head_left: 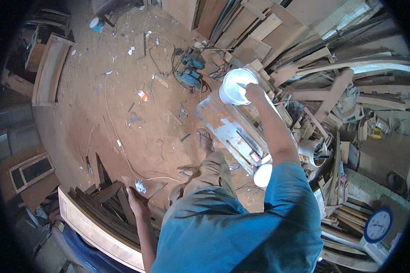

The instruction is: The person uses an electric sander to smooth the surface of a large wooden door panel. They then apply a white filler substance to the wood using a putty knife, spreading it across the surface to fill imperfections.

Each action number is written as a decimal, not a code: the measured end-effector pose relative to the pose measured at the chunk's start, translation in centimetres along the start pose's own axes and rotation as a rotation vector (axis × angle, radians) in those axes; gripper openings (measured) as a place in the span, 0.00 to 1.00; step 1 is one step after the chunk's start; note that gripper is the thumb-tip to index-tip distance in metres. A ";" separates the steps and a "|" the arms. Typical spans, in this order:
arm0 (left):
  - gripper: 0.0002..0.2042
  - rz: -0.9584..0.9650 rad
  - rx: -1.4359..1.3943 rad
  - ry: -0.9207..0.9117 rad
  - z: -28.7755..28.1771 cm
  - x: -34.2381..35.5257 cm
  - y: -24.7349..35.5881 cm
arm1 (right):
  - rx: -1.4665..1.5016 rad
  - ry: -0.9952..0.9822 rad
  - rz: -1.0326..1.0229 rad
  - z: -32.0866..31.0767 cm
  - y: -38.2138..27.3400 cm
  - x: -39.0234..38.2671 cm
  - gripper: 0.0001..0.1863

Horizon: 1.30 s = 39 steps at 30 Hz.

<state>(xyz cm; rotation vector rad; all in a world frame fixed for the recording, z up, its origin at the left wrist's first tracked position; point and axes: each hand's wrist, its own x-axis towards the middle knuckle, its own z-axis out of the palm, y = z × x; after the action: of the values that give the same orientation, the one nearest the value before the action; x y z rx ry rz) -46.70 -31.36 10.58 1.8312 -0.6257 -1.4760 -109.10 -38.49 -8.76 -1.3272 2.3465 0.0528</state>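
White bucket (234,86) on rusty bench (223,125)

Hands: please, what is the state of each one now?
Left hand: rests on dark wood pieces; grip cannot be told.
Right hand: at the rim of the white bucket, apparently gripping it.

A blue power tool (190,73) lies on the dirt floor (105,113).

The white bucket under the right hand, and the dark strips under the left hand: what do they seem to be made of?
The white bucket looks like plastic: smooth, evenly white, with a thin round rim. The right hand reaches into it. The dark strips look like unfinished wood: matte brown, straight-cut, stacked loosely. The left hand rests on them.
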 end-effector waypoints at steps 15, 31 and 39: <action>0.23 -0.041 -0.144 -0.160 6.3 0.6 2.5 | -0.045 -0.275 0.034 2.8 1.5 6.2 0.12; 0.27 0.028 0.046 -0.609 26.2 6.0 6.2 | 1.074 -0.115 -0.188 -17.3 1.1 -16.5 0.19; 0.37 0.105 0.037 -0.869 30.4 1.9 9.8 | 0.413 0.149 -0.748 -21.8 -8.6 -23.6 0.20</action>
<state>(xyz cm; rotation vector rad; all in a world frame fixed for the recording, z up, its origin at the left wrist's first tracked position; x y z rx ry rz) -75.24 -45.61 13.41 1.0839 -1.1292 -2.1755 -99.37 -29.43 21.72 -1.9146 1.6838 -0.7304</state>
